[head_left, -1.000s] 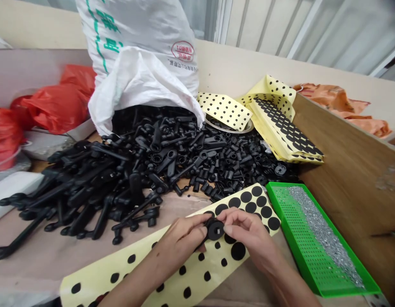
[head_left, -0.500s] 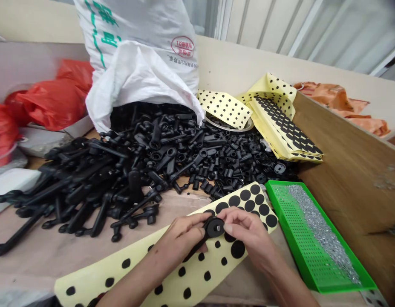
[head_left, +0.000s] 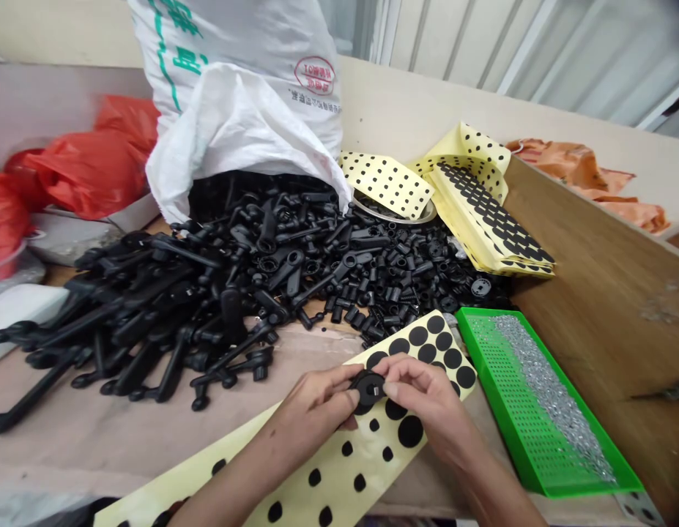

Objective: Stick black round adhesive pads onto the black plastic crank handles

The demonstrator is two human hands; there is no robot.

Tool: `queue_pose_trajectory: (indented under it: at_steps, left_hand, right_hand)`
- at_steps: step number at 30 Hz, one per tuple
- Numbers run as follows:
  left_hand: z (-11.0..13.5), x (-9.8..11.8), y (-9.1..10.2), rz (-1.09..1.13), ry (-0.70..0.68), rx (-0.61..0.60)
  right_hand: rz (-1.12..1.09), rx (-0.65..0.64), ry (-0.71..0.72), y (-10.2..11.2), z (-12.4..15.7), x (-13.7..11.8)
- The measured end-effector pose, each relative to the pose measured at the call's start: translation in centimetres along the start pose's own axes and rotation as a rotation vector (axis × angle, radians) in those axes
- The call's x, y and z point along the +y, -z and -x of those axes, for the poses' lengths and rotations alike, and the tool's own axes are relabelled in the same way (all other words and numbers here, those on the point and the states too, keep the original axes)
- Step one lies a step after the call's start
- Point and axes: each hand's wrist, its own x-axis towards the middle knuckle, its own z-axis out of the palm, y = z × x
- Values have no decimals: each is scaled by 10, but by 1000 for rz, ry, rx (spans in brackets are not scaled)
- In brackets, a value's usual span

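At the near edge of the worktop [head_left: 97,454], the left hand [head_left: 317,413] and right hand [head_left: 427,399] close their grip from either side on a round black plastic part [head_left: 368,390], just above a yellow sheet of black dots [head_left: 339,476]. A green perforated tray [head_left: 498,380] of small silvery pieces [head_left: 548,395] sits at three o'clock, a heap of black plastic parts [head_left: 295,271] at twelve.

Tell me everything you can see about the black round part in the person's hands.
The black plastic part is a round, dull-surfaced piece with a raised hub and a small pale spot at its centre. The left hand and right hand grip it from either side, hiding much of it, so its full shape cannot be seen. It is held over a pale yellow sheet printed with black dots.
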Motion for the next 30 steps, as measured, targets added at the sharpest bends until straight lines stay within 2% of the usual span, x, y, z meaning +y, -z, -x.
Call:
queue_pose_trajectory:
  at_steps: [13, 20, 30]
  left_hand:
    - [-5, -14, -2, -32, -89, -5]
    - [-4, -22, -2, -215, -142, 100]
    - [2, -25, 1, -195, -134, 201]
  right_hand:
    - [12, -5, 13, 0, -3, 7]
    - [-2, 31, -11, -5, -5, 10]
    - [-298, -47, -45, -16, -1, 21]
